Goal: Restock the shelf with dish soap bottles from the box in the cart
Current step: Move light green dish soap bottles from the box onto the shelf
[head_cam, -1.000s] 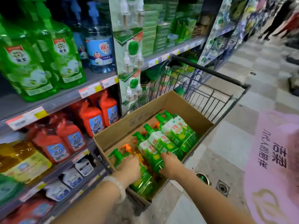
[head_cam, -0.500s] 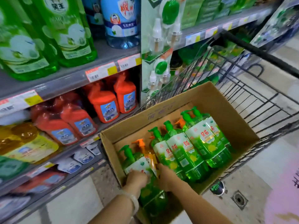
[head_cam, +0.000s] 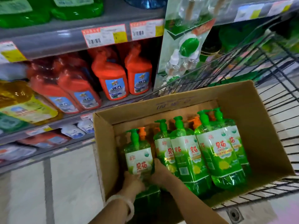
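Cardboard box (head_cam: 202, 101) sits open-topped in the wire cart (head_cam: 275, 97), against the shelf (head_cam: 64, 41) on the left of the scene. Green dish soap bottles (head_cam: 216, 151) with pump tops lie packed side by side in the near half of the box, pumps pointing toward the far wall; orange pump heads show between them. The leftmost bottle (head_cam: 139, 154) lies near the box's left wall, just beside its neighbour. The left hand (head_cam: 133, 181) grips this bottle from the left at its lower body, fingers curled onto the clear plastic below the white label. The right hand (head_cam: 157, 172) grips the same bottle from the right, fingers wedged between it and the next bottle. Both grips are closed on that one bottle, whose base end is hidden behind the hands and wrists (whether it has left the box floor cannot be told). A pale bangle (head_cam: 129, 206) circles the left wrist. On the shelf to the left stand red bottles (head_cam: 111, 80) with blue labels, and a yellow bottle (head_cam: 24, 102) lies further left. Price tags (head_cam: 105, 35) line the shelf edge above them. A hanging strip of packaged goods (head_cam: 186, 46) stands at the far left corner of the cart. The floor (head_cam: 69, 183) below is pale tile, with a round drain (head_cam: 234, 214) at the near right.
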A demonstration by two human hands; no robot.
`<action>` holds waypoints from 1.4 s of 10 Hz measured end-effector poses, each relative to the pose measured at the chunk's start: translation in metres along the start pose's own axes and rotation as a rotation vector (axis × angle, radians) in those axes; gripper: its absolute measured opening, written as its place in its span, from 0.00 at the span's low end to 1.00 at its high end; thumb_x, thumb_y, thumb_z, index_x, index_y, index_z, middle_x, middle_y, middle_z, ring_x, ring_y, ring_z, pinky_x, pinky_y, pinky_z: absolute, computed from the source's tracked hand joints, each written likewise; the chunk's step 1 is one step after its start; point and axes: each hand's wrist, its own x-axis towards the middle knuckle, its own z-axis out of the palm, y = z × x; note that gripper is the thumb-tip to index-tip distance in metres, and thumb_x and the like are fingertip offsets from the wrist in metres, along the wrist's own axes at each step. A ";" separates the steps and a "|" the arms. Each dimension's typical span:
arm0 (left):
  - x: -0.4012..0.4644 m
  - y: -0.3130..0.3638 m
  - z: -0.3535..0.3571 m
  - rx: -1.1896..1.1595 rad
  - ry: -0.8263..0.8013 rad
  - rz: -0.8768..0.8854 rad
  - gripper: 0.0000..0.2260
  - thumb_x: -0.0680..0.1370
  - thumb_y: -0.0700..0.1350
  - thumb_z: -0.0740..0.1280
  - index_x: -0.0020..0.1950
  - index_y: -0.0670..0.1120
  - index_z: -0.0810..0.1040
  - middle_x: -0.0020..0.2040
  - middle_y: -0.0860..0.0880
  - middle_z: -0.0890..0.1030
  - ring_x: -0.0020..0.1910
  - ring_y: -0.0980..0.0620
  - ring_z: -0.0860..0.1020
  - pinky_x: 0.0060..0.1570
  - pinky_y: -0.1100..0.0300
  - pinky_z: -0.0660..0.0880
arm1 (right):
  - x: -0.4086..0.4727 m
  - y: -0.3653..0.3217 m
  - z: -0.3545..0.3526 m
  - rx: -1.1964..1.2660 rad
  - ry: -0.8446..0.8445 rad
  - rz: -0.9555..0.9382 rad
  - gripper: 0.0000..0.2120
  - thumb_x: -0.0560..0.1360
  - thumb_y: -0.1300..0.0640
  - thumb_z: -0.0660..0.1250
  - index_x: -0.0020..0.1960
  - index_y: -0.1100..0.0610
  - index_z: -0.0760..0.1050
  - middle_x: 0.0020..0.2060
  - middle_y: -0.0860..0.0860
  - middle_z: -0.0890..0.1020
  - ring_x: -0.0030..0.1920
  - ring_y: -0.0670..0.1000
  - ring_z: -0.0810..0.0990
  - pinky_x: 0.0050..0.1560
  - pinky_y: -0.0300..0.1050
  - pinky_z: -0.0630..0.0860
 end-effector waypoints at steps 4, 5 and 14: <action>-0.020 0.006 -0.018 0.028 -0.085 0.258 0.36 0.63 0.37 0.77 0.67 0.50 0.66 0.59 0.47 0.76 0.59 0.45 0.75 0.46 0.46 0.81 | -0.021 -0.011 -0.010 0.201 0.046 -0.133 0.25 0.67 0.67 0.71 0.60 0.54 0.69 0.50 0.46 0.79 0.54 0.44 0.78 0.51 0.39 0.79; -0.042 0.012 -0.030 0.045 -0.074 0.381 0.40 0.61 0.41 0.78 0.68 0.54 0.63 0.60 0.51 0.76 0.60 0.49 0.74 0.50 0.52 0.80 | -0.047 -0.028 -0.023 0.181 0.120 -0.205 0.31 0.67 0.64 0.74 0.64 0.52 0.63 0.51 0.45 0.76 0.55 0.46 0.75 0.54 0.40 0.76; -0.257 -0.085 -0.462 -0.268 0.455 1.183 0.40 0.64 0.31 0.74 0.71 0.51 0.63 0.55 0.53 0.79 0.53 0.54 0.78 0.48 0.64 0.75 | -0.288 -0.351 0.243 0.037 0.284 -1.221 0.35 0.67 0.68 0.72 0.69 0.52 0.64 0.53 0.40 0.75 0.55 0.41 0.74 0.54 0.30 0.69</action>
